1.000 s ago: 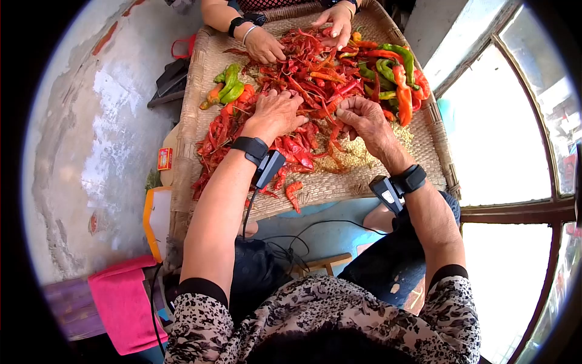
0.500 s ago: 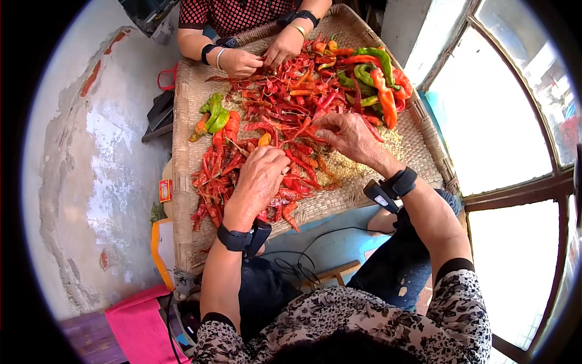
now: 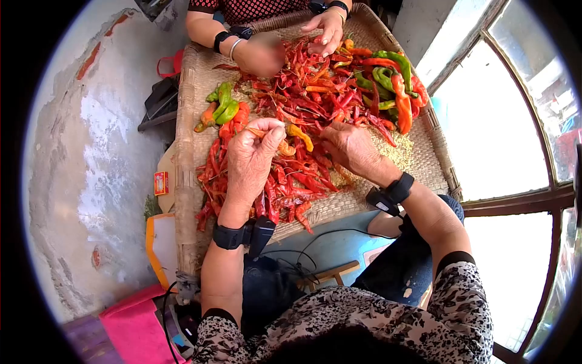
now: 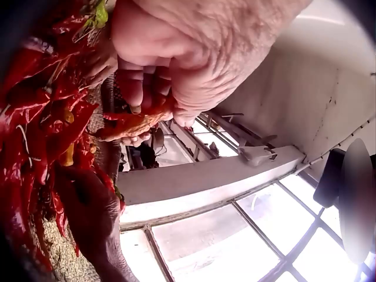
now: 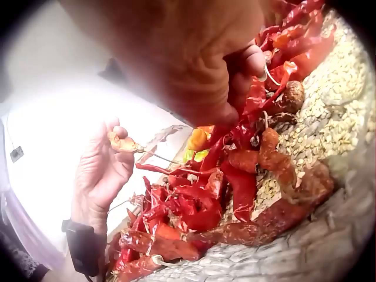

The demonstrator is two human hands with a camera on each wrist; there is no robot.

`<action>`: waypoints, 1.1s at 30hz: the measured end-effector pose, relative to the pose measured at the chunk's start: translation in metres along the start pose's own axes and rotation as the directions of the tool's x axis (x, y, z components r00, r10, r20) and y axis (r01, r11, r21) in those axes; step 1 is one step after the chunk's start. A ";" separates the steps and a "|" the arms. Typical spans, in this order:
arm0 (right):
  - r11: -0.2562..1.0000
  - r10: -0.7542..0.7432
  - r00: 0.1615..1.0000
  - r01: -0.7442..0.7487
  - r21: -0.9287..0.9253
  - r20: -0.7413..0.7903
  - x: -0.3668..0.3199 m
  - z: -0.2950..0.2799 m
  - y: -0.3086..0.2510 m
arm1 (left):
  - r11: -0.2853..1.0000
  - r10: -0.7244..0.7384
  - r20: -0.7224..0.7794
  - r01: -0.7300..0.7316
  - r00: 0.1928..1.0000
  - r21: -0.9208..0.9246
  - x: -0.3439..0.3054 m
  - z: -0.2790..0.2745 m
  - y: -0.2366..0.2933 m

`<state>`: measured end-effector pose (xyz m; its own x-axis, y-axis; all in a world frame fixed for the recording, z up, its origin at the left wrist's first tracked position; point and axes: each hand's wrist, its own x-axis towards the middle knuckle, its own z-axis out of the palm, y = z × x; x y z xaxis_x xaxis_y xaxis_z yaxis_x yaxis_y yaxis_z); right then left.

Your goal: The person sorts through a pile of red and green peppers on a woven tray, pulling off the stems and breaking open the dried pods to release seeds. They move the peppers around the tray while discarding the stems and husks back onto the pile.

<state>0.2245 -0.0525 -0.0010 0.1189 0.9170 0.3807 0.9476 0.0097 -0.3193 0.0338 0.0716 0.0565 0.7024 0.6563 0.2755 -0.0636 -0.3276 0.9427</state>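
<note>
A heap of dried red chillies (image 3: 303, 103) covers a woven tray (image 3: 185, 182). My left hand (image 3: 267, 134) is raised over the heap's left side and pinches a shrivelled orange chilli (image 3: 257, 131) between thumb and fingers; the left wrist view shows that chilli (image 4: 134, 124) under the curled fingers. My right hand (image 3: 330, 138) lies on the heap just to the right, fingers curled into red chillies (image 5: 252, 88). In the right wrist view the left hand (image 5: 100, 170) holds up the orange piece (image 5: 123, 143).
Green and orange peppers (image 3: 391, 76) are piled at the tray's far right, a smaller group (image 3: 219, 106) at its left. Loose seeds (image 3: 401, 148) lie on the right. Another person's hands (image 3: 262, 53) work at the far edge. A window (image 3: 503, 121) stands to the right.
My left hand came back from the front of the heap and lifted an orange chilli. My right hand drew nearer and lower onto the chillies.
</note>
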 end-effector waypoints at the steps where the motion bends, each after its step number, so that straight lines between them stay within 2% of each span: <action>1: 1.000 -0.011 1.000 0.011 -0.007 0.011 0.001 -0.006 -0.002 | 0.993 -0.026 -0.028 0.022 0.999 -0.118 -0.004 -0.001 0.000; 3: 0.967 0.150 0.989 -0.148 0.208 0.007 0.005 -0.021 -0.006 | 0.938 -0.076 -0.071 0.047 0.995 -0.344 -0.013 -0.002 0.002; 4: 0.915 0.267 0.951 -0.302 0.266 0.159 0.008 -0.026 -0.003 | 0.919 -0.097 -0.058 0.067 0.994 -0.389 -0.019 -0.004 -0.003; 5: 0.916 0.266 0.952 -0.299 0.268 0.154 0.009 -0.028 0.002 | 0.921 -0.092 -0.057 0.063 0.994 -0.385 -0.023 -0.004 -0.004; 7: 0.762 0.115 0.910 -0.338 0.551 0.399 0.007 -0.032 0.011 | 0.888 -0.121 -0.048 0.086 0.992 -0.452 -0.027 0.001 -0.003; 9: 0.760 0.065 0.931 -0.279 0.587 0.358 0.006 -0.039 0.010 | 0.900 -0.132 -0.066 0.091 0.989 -0.425 -0.030 0.006 -0.002; 11: 0.540 0.137 0.854 -0.489 0.685 0.502 0.010 -0.050 0.004 | 0.898 -0.198 -0.056 0.158 0.979 -0.412 -0.032 0.006 -0.008; 12: 0.554 0.125 0.849 -0.489 0.674 0.513 0.012 -0.051 0.010 | 0.903 -0.187 -0.031 0.160 0.982 -0.399 -0.033 0.007 -0.007; 13: 0.506 0.145 0.861 -0.488 0.711 0.488 0.014 -0.052 0.014 | 0.904 -0.191 -0.026 0.165 0.981 -0.393 -0.034 0.007 -0.007; 14: 0.312 0.256 0.892 -0.442 0.841 0.374 0.018 -0.045 0.022 | 0.887 -0.211 0.006 0.194 0.977 -0.420 -0.034 0.008 -0.009; 15: 0.119 0.382 0.882 -0.343 0.932 0.275 0.023 -0.042 0.021 | 0.867 -0.231 0.035 0.222 0.972 -0.447 -0.034 0.009 -0.012; 16: 0.220 0.507 0.847 -0.308 0.926 0.161 0.025 -0.042 0.020 | 0.846 -0.245 0.066 0.247 0.967 -0.472 -0.033 0.009 -0.015; 17: 0.219 0.505 0.848 -0.308 0.926 0.162 0.024 -0.044 0.017 | 0.846 -0.246 0.064 0.246 0.967 -0.472 -0.032 0.011 -0.016; 19: 0.549 0.417 0.882 -0.437 0.712 0.220 0.018 -0.047 0.005 | 0.817 -0.309 0.013 0.272 0.951 -0.509 -0.032 0.016 -0.018; 20: 0.561 0.266 0.895 -0.447 0.697 0.359 0.015 -0.048 -0.006 | 0.816 -0.312 0.021 0.279 0.950 -0.507 -0.032 0.016 -0.021; 21: 0.633 0.193 0.846 -0.495 0.596 0.497 0.014 -0.052 -0.020 | 0.815 -0.314 0.016 0.278 0.949 -0.509 -0.033 0.016 -0.021; 22: 0.674 0.092 0.910 -0.356 0.648 0.404 0.006 -0.034 -0.024 | 0.819 -0.308 0.043 0.288 0.950 -0.496 -0.034 0.017 -0.020; 23: 0.698 -0.011 0.952 -0.211 0.684 0.305 -0.001 -0.018 -0.025 | 0.823 -0.303 0.073 0.299 0.950 -0.483 -0.034 0.018 -0.020; 24: 0.698 -0.008 0.951 -0.217 0.683 0.310 -0.003 -0.019 -0.026 | 0.828 -0.296 0.076 0.296 0.952 -0.477 -0.036 0.020 -0.018; 26: 0.561 -0.055 0.851 -0.406 0.722 0.522 -0.004 -0.022 -0.028 | 0.857 -0.286 0.105 0.304 0.952 -0.417 -0.037 0.021 -0.020; 27: 0.560 -0.056 0.850 -0.407 0.722 0.523 -0.004 -0.025 -0.025 | 0.886 -0.274 0.132 0.304 0.952 -0.351 -0.037 0.021 -0.022; 28: 0.616 -0.065 0.824 -0.411 0.672 0.563 -0.003 -0.029 -0.017 | 0.938 -0.233 0.127 0.257 0.964 -0.232 -0.036 0.021 -0.022; 29: 0.667 -0.072 0.794 -0.411 0.621 0.603 -0.002 -0.035 -0.009 | 0.990 -0.137 0.135 0.138 0.981 0.003 -0.036 0.020 -0.025; 30: 0.640 -0.061 0.787 -0.441 0.629 0.614 0.001 -0.048 -0.004 | 0.987 -0.050 0.138 0.027 0.989 0.159 -0.037 0.021 -0.023; 31: 0.680 0.013 0.812 -0.435 0.590 0.583 0.005 -0.059 -0.001 | 0.947 0.039 0.156 -0.086 0.987 0.309 -0.037 0.024 -0.017; 32: 0.683 0.070 0.825 -0.450 0.576 0.561 0.007 -0.063 0.010 | 0.932 -0.052 0.196 -0.023 0.979 0.361 -0.038 0.024 -0.011; 33: 0.662 0.096 0.833 -0.462 0.590 0.545 0.010 -0.067 0.022 | 0.932 -0.053 0.197 -0.022 0.979 0.361 -0.038 0.025 -0.015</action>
<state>0.2666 -0.0700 0.0534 0.0285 0.9821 -0.1860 0.3979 -0.1818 -0.8992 0.0257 0.0347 0.0276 0.8306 0.5260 0.1828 0.1810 -0.5654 0.8047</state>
